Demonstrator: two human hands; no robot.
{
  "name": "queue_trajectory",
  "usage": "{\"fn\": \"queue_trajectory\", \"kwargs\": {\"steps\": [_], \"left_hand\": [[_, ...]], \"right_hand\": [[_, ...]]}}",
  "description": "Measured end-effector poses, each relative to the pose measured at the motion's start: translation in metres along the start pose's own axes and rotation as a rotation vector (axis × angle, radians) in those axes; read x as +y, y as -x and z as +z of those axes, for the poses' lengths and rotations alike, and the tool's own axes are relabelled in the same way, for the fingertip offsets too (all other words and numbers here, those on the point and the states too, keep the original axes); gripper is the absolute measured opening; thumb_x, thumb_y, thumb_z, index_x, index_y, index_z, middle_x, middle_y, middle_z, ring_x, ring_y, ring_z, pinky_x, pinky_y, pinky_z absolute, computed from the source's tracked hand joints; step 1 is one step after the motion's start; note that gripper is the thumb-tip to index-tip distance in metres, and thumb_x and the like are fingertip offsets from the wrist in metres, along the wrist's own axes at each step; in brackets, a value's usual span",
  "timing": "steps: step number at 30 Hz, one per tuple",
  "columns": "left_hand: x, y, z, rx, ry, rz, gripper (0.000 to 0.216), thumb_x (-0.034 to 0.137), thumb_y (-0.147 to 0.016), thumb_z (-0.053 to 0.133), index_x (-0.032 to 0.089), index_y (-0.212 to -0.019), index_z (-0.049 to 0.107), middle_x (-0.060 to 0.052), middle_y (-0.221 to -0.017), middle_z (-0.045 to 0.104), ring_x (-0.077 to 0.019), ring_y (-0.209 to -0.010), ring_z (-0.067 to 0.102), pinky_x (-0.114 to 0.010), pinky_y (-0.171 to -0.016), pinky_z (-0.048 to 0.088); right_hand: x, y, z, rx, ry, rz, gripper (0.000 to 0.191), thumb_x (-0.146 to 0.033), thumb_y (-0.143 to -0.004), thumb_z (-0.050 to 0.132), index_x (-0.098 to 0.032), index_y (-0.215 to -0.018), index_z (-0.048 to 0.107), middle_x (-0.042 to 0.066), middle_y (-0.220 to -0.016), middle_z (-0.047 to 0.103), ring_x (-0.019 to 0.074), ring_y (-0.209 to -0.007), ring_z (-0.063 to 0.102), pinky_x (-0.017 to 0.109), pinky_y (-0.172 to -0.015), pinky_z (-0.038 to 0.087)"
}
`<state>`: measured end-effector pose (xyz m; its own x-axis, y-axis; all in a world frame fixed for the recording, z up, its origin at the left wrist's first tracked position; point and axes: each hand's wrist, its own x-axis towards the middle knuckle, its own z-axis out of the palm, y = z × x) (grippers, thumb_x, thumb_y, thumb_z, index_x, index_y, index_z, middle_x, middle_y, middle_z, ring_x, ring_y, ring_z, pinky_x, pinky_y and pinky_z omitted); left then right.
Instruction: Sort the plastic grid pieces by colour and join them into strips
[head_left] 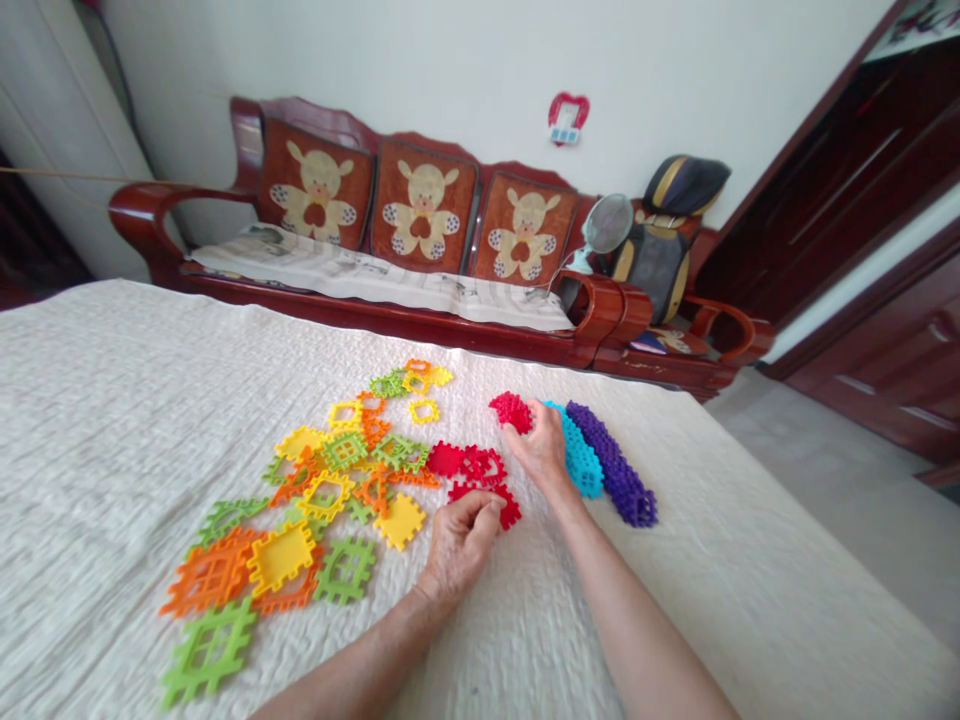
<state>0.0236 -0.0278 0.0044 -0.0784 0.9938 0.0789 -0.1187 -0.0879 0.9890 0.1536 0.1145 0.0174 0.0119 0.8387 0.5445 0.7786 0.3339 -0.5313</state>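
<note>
Toothed plastic interlocking tiles lie on the white cloth before me. My left hand [461, 538] is closed in a pinch at the near edge of a red interlocking tile [511, 507]; its fingertips hide part of that tile. Just beyond it, more loose red tiles [484, 464] overlap on the cloth. My right hand [541, 447] curves its thumb and fingers around the near end of a short stack of red tiles [510, 408]. Right of that hand lie a long row of light-blue tiles [579, 455] and a longer purple row [611, 462], both packed face to face.
Left of my hands spreads a loose pile of green, orange and yellow tiles [401, 520]. The quilted cloth [120, 420] covers the whole surface. Behind it stand a wooden sofa [420, 315] with bear cushions, a small fan [606, 225] and an armchair [664, 350].
</note>
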Motion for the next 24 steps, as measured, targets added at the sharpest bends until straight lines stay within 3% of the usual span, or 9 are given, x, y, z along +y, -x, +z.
{"fn": "queue_trajectory", "kwargs": {"steps": [7, 11, 14, 16, 20, 24], "left_hand": [[0.002, -0.002, 0.000, 0.016, 0.016, 0.006, 0.028, 0.037, -0.082, 0.051, 0.014, -0.076, 0.066, 0.002, -0.056, 0.050, -0.0100, -0.053, 0.044, -0.022, -0.053, 0.036], [0.002, 0.000, -0.001, 0.015, 0.008, 0.013, 0.029, 0.037, -0.083, 0.051, 0.014, -0.074, 0.066, 0.002, -0.056, 0.049, -0.0097, -0.054, 0.043, -0.022, -0.054, 0.036], [0.003, 0.001, -0.001, 0.014, -0.004, 0.018, 0.029, 0.037, -0.083, 0.051, 0.014, -0.075, 0.066, 0.002, -0.056, 0.050, -0.0099, -0.054, 0.044, -0.022, -0.054, 0.036], [0.002, 0.001, -0.001, 0.018, -0.004, 0.014, 0.029, 0.037, -0.083, 0.051, 0.014, -0.077, 0.066, 0.002, -0.056, 0.051, -0.0101, -0.054, 0.045, -0.022, -0.055, 0.038], [0.002, -0.001, -0.001, 0.034, 0.012, 0.010, 0.029, 0.038, -0.082, 0.051, 0.014, -0.078, 0.067, 0.001, -0.057, 0.053, -0.0105, -0.054, 0.046, -0.023, -0.056, 0.039], [0.004, -0.001, 0.000, 0.036, 0.007, 0.005, 0.029, 0.039, -0.081, 0.052, 0.014, -0.077, 0.067, 0.001, -0.056, 0.053, -0.0105, -0.053, 0.046, -0.023, -0.055, 0.039]], "right_hand": [[0.004, -0.006, 0.022, 0.106, 0.040, 0.005, 0.046, -0.034, -0.071, 0.059, -0.015, -0.113, 0.052, 0.012, -0.104, 0.056, 0.0267, -0.102, 0.049, 0.044, -0.094, 0.040], [0.001, -0.003, 0.019, 0.169, 0.045, -0.016, 0.047, -0.033, -0.069, 0.062, -0.016, -0.112, 0.051, 0.012, -0.106, 0.055, 0.0271, -0.104, 0.048, 0.045, -0.095, 0.040], [-0.004, -0.002, 0.012, 0.168, -0.028, -0.068, 0.037, -0.030, -0.073, 0.058, -0.018, -0.107, 0.054, 0.010, -0.104, 0.057, 0.0240, -0.101, 0.052, 0.041, -0.093, 0.042], [-0.006, -0.002, 0.006, 0.016, -0.113, -0.123, 0.025, -0.026, -0.076, 0.053, -0.019, -0.099, 0.058, 0.007, -0.096, 0.061, 0.0193, -0.089, 0.057, 0.035, -0.085, 0.046], [-0.009, -0.002, -0.009, -0.459, -0.113, -0.109, 0.016, -0.025, -0.071, 0.059, -0.018, -0.084, 0.065, 0.002, -0.078, 0.065, 0.0142, -0.068, 0.059, 0.026, -0.066, 0.047], [-0.014, 0.000, -0.020, -0.660, -0.003, -0.015, 0.016, -0.033, -0.066, 0.068, -0.018, -0.074, 0.067, 0.001, -0.067, 0.066, 0.0139, -0.060, 0.059, 0.023, -0.056, 0.043]]}}
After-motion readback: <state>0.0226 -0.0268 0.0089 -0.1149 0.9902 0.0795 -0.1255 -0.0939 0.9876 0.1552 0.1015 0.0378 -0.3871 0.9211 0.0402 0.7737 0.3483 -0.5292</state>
